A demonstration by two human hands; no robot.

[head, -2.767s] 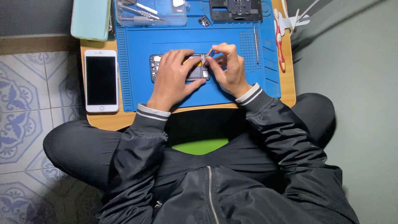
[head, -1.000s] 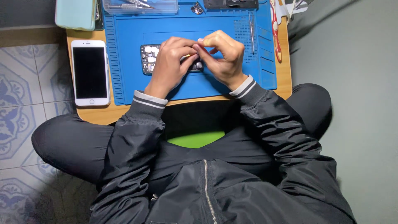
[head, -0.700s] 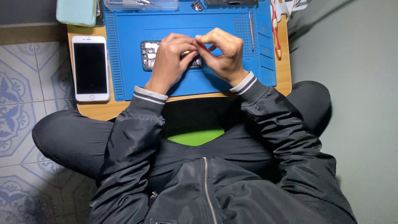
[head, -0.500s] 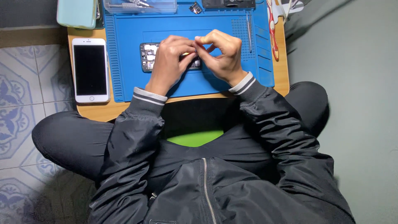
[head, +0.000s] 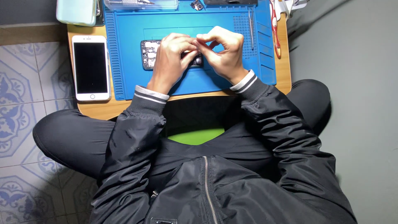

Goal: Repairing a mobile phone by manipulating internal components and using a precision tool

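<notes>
An opened dark phone (head: 148, 54) with its insides showing lies on the blue work mat (head: 215, 25). My left hand (head: 171, 62) rests on top of it with curled fingers, holding it down and hiding its middle. My right hand (head: 224, 52) is at the phone's right end. Its thumb and forefinger are pinched together and touch my left fingertips. Whether something small sits in that pinch is hidden.
A white phone (head: 91, 66) lies face up on the small wooden table (head: 97, 110), left of the mat. A pale teal case (head: 77, 10) and a clear box (head: 141, 4) sit at the back. Tweezers (head: 251, 29) and a red-handled tool (head: 275, 31) lie at the right. Tiled floor is on the left.
Both hands have stayed on the opened phone. My right fingertips have closed in against the left ones. The table now sits a little higher in view.
</notes>
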